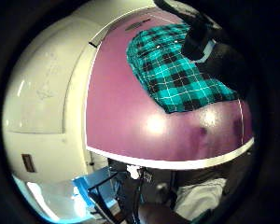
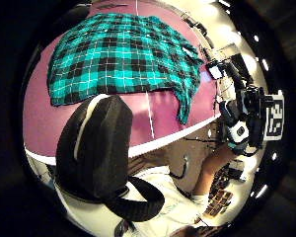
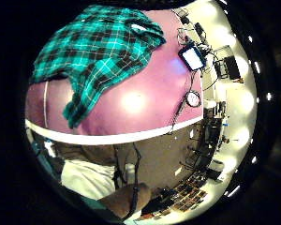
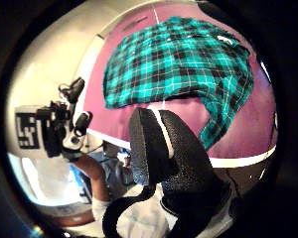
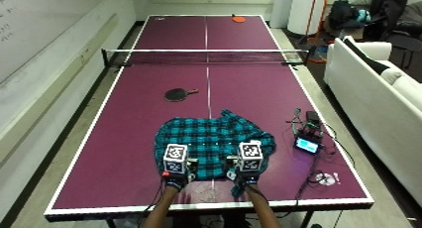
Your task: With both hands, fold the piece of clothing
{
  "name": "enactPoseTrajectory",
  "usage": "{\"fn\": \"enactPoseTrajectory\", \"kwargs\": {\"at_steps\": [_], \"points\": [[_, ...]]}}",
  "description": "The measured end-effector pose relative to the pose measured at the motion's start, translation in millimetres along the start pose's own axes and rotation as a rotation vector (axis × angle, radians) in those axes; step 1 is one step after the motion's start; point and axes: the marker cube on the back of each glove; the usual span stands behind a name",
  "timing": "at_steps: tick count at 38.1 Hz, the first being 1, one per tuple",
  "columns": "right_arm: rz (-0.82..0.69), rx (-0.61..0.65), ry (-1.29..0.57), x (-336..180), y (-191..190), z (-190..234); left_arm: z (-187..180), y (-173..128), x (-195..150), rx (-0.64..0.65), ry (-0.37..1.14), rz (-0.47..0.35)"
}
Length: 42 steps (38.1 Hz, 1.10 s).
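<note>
A teal and black plaid shirt [image 5: 214,141] lies rumpled and spread out on the purple counter [image 5: 131,139], near its front edge, with one sleeve trailing toward that edge. The left hand [image 5: 175,178] and right hand [image 5: 245,177] hover at the shirt's near hem. Whether their fingers are open or closed, I cannot tell.

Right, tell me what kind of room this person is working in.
Probably a games or break room, not a laundry: the plaid shirt lies on a purple table-tennis table with a net and paddle, and a white sofa stands alongside.
</note>
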Motion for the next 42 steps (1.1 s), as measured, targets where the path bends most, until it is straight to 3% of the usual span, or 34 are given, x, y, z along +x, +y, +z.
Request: {"fn": "enactPoseTrajectory", "kwargs": {"at_steps": [8,16,24,31,35,37,40,42], "points": [[0.004,0.009,-0.013,17.3,-14.4,19.5,3.7,8.0,-4.6,0.014,0.006,-0.002],[0.045,-0.055,-0.013,35.8,-28.4,58.8,35.7,-4.1,-12.0,-0.032,0.000,-0.022],[0.087,-0.224,-0.005,40.5,9.5,59.8,43.8,0.0,-13.4,-0.034,-0.039,-0.058],[0.010,-0.305,-0.094,37.4,19.9,71.1,52.9,1.7,-21.7,-0.004,-0.016,-0.092],[-0.015,-0.180,-0.136,40.1,12.2,70.2,59.9,-8.4,-28.7,0.139,-0.081,-0.091],[-0.020,-0.099,-0.112,43.1,9.4,67.0,74.9,-22.5,-34.7,0.232,-0.149,-0.084],[-0.032,-0.019,-0.077,48.8,7.4,62.9,104.5,-36.8,-42.2,0.264,-0.211,-0.078],[-0.049,0.019,-0.063,55.0,3.9,64.1,106.0,-46.3,-48.0,0.361,-0.232,-0.078]]}}
